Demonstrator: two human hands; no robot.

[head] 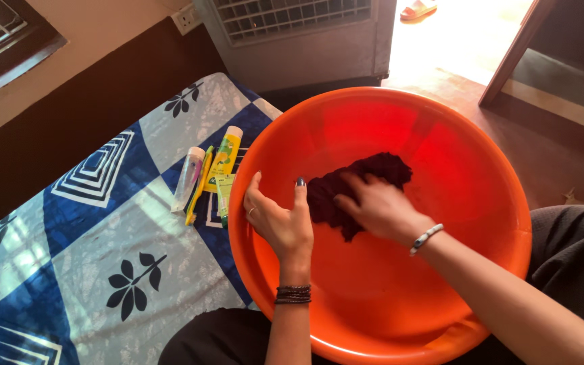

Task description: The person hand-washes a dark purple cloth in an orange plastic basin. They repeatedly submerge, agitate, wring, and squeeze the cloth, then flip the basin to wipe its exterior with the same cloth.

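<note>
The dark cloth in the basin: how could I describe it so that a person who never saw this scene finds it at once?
Find the big round orange basin on the person's lap. Inside it, near the middle, lies a crumpled dark maroon cloth, under the right hand and beside the left hand. It is the only thing in the basin, and much darker than the orange plastic.

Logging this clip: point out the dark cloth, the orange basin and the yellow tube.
dark cloth [373,172]: head view, upper bunched part.
orange basin [508,203]: head view, right inner wall.
yellow tube [225,159]: head view, middle of its body.
</note>
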